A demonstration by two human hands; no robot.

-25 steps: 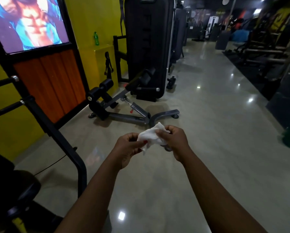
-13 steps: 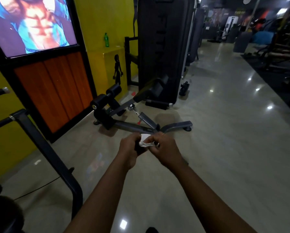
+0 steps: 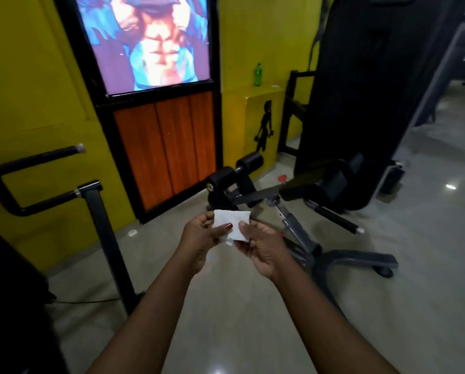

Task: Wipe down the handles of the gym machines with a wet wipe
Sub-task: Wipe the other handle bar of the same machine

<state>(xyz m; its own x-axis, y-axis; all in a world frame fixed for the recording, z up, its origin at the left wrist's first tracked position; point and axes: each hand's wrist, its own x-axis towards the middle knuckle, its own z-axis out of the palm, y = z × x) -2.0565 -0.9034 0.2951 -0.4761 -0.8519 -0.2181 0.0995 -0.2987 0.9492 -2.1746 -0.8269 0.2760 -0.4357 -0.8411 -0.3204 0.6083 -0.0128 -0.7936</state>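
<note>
Wet wipe ready, handles untouched: a person stood on the polished floor [image 3: 388, 306] of a gym, holding a white wet wipe [image 3: 231, 225] out in front between both hands. The left hand [image 3: 201, 238] pinched the wipe's left side, with the thumb laid across its top. The right hand [image 3: 263, 252] pinched its right edge between thumb and fingers. The wipe was folded into a small flat pad and touched no machine.

To the person's left, a black U-shaped handle [image 3: 37, 157] stuck out from an upright post, well apart from the wipe. Just beyond the hands, a low bench [image 3: 320, 182] with black roller pads [image 3: 249, 161] sat on the floor. Behind it rose a tall black weight machine [image 3: 361, 90]. A green bottle [image 3: 258, 74] stood on a yellow ledge by the wall, near a poster [image 3: 155, 41] of a muscled torso.

By the look of it, the job stood at the preparing step, with the wipe folded and no handle under it. Whether any handle had already been cleaned could not be told, as none showed a wet sheen or streak. The handle at left and the grips of the machines ahead appeared left to do.
</note>
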